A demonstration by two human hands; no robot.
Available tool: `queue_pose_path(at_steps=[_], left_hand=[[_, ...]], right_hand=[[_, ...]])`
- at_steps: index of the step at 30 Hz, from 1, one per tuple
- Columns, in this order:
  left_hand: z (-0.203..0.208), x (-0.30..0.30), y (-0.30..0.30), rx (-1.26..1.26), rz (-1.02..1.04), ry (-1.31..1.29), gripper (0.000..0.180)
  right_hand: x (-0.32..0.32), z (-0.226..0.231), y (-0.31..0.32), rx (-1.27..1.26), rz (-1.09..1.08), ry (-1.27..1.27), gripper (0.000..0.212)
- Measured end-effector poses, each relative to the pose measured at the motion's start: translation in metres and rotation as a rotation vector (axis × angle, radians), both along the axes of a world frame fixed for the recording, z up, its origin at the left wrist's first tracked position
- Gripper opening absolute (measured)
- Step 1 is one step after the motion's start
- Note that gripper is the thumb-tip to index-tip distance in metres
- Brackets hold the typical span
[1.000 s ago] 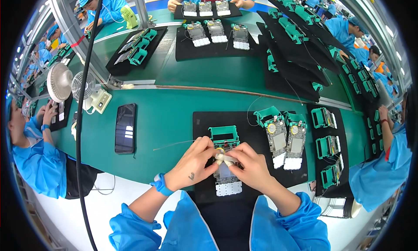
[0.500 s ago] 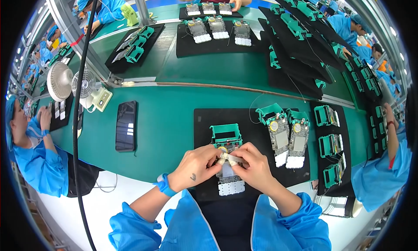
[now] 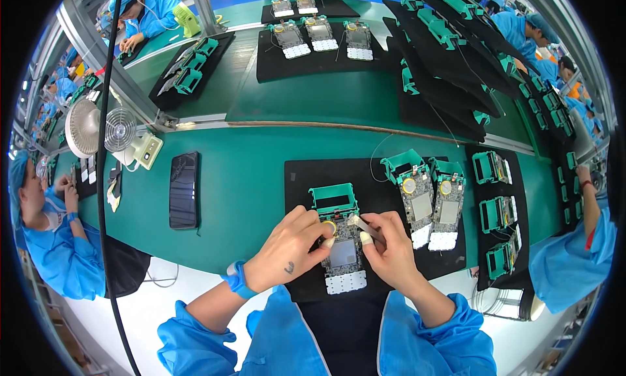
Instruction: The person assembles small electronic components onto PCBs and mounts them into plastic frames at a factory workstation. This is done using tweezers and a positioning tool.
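A circuit board (image 3: 340,253) with a green plastic frame (image 3: 333,196) at its far end and a white perforated sheet (image 3: 346,283) at its near end lies in front of me. My left hand (image 3: 291,249) is closed at the board's left side, its fingertips by the round yellow coin cell (image 3: 330,228); what they pinch, if anything, is hidden. Between the thumb and fingers of my right hand (image 3: 391,249) is a thin pale grey strip-like tool (image 3: 372,231). Its whitish tip hangs over the board's right edge. Pale covers sit on some fingertips.
Two similar boards (image 3: 417,203) lie right of my hands on the black mat (image 3: 300,180). Another mat (image 3: 512,245) farther right bears several more. A dark phone (image 3: 184,190) and a small fan (image 3: 120,129) stand left. A black cable (image 3: 107,180) hangs at left. Co-workers sit around.
My hands have moved apart; the strip-like tool has shifted right with my right hand, away from my left. The coin cell and more of the board now show between them.
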State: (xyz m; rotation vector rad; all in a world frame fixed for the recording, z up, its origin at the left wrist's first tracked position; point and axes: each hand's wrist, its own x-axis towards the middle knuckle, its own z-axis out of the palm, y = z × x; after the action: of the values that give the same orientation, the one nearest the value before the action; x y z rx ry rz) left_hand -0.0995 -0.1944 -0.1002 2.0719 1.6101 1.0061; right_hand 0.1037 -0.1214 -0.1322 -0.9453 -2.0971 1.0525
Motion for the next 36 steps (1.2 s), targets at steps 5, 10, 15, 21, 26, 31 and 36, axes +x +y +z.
queue_pose_path(at_steps=[5,10,15,21,26,31,36], left_hand=[[0.006,0.002,0.003,0.02,-0.021,0.065,0.017],[0.006,0.001,0.004,0.014,-0.047,0.087,0.016],[0.01,0.002,0.004,-0.029,-0.049,0.111,0.015],[0.009,0.003,0.003,-0.057,-0.041,0.118,0.015],[0.006,0.004,0.002,-0.063,-0.043,0.11,0.016],[0.007,0.003,0.004,-0.027,-0.065,0.107,0.016],[-0.002,0.019,-0.005,0.185,0.159,0.155,0.031]], right_hand=[[0.0,0.002,-0.003,0.06,-0.001,0.001,0.036],[0.01,0.005,-0.003,0.131,0.002,-0.065,0.041],[0.02,0.017,-0.01,0.256,0.177,-0.204,0.053],[0.016,0.004,-0.019,0.37,0.21,-0.202,0.059],[0.013,0.008,-0.021,0.576,0.189,-0.33,0.061],[0.012,0.011,-0.022,0.609,0.194,-0.372,0.057],[0.023,0.022,0.002,0.256,0.132,-0.186,0.041]])
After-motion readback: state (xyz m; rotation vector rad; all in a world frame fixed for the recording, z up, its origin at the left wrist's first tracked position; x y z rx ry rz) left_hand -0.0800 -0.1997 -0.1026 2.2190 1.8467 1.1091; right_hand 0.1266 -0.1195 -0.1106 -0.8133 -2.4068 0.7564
